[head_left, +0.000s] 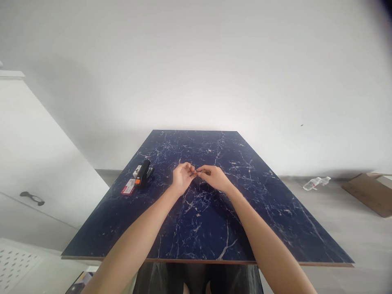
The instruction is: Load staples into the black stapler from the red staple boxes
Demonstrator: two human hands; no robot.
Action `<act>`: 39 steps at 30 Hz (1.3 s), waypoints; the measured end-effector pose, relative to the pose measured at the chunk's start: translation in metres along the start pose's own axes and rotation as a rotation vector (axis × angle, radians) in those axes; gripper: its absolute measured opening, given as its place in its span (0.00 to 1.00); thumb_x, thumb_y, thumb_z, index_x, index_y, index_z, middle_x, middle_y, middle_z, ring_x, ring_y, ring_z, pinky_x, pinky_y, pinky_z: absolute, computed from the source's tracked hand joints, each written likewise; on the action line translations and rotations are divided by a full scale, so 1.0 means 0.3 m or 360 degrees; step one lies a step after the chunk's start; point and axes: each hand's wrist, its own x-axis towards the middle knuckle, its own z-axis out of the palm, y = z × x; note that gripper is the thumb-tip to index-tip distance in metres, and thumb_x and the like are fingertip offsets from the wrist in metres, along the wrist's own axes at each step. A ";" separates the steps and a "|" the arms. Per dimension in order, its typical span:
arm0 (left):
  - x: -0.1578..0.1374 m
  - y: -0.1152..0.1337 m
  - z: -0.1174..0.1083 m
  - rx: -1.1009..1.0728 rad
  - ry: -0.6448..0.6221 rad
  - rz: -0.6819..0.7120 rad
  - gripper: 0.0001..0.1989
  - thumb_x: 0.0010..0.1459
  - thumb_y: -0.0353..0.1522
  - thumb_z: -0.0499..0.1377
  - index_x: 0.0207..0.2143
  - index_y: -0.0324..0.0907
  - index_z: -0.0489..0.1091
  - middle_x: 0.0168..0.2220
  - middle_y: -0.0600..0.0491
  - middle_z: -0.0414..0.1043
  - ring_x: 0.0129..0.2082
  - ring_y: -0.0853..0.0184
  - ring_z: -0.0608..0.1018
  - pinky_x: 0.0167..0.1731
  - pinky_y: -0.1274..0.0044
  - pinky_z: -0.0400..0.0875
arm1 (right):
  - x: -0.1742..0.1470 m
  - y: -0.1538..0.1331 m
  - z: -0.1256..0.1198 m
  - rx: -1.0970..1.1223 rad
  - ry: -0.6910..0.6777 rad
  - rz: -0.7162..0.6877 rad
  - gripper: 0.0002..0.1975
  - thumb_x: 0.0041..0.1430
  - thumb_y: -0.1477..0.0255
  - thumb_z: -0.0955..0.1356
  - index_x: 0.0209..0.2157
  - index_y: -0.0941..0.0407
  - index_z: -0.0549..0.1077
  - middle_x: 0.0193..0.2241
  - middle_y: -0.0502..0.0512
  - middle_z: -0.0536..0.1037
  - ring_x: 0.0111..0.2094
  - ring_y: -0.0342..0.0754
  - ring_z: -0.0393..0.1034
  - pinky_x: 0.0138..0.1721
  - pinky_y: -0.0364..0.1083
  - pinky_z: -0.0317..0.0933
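Over the middle of the dark blue marbled table (196,228), my two hands meet at the fingertips. My left hand (183,177) is turned palm up, its thumb and fingers pinched together. From the right, my right hand (212,176) pinches at the same spot. Whatever sits between the fingertips is too small to make out. A black stapler (143,173) with an orange patch lies to the left of my left hand, apart from it. Touching or close by it are a red and white small box (128,187) and a small white box (137,170).
A white cabinet (45,143) with a dark handle stands to the left of the table. On the floor at the right lie a clear plastic bottle (316,183) and a brown cardboard box (367,194). A pale wall (196,65) rises behind the table's far edge.
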 end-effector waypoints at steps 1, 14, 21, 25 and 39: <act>-0.002 -0.001 -0.001 -0.0044 0.0001 -0.0005 0.08 0.53 0.34 0.58 0.24 0.40 0.67 0.26 0.51 0.67 0.28 0.66 0.72 0.36 0.72 0.69 | -0.001 -0.005 0.003 0.0041 0.0015 -0.0023 0.12 0.62 0.66 0.67 0.43 0.49 0.80 0.37 0.50 0.84 0.38 0.49 0.78 0.44 0.47 0.68; -0.002 -0.025 -0.003 -0.0026 -0.0055 0.0072 0.05 0.48 0.27 0.60 0.31 0.41 0.69 0.27 0.54 0.67 0.28 0.68 0.71 0.34 0.73 0.67 | -0.003 0.006 0.004 0.0214 0.0022 -0.0047 0.08 0.59 0.66 0.70 0.39 0.48 0.82 0.37 0.49 0.84 0.39 0.50 0.79 0.42 0.46 0.70; -0.002 -0.031 0.019 0.0099 -0.0030 0.0170 0.19 0.45 0.20 0.68 0.37 0.43 0.68 0.34 0.57 0.70 0.34 0.70 0.75 0.40 0.74 0.68 | -0.004 -0.011 0.006 0.0165 0.0264 -0.0116 0.08 0.59 0.66 0.70 0.39 0.49 0.82 0.36 0.50 0.84 0.35 0.49 0.78 0.41 0.47 0.70; -0.005 -0.020 0.014 0.0043 -0.0031 0.0086 0.22 0.45 0.21 0.70 0.41 0.43 0.70 0.36 0.57 0.71 0.35 0.70 0.76 0.43 0.73 0.69 | -0.001 -0.001 0.014 0.0246 0.0318 -0.0140 0.08 0.59 0.65 0.71 0.39 0.50 0.83 0.38 0.51 0.84 0.38 0.50 0.79 0.43 0.48 0.71; -0.023 0.009 0.016 0.0088 -0.0103 0.0005 0.32 0.51 0.21 0.68 0.57 0.49 0.68 0.38 0.56 0.71 0.35 0.71 0.77 0.44 0.73 0.70 | -0.013 -0.018 0.005 0.0354 0.0254 -0.0155 0.11 0.61 0.62 0.70 0.39 0.51 0.83 0.39 0.53 0.84 0.40 0.51 0.79 0.44 0.48 0.71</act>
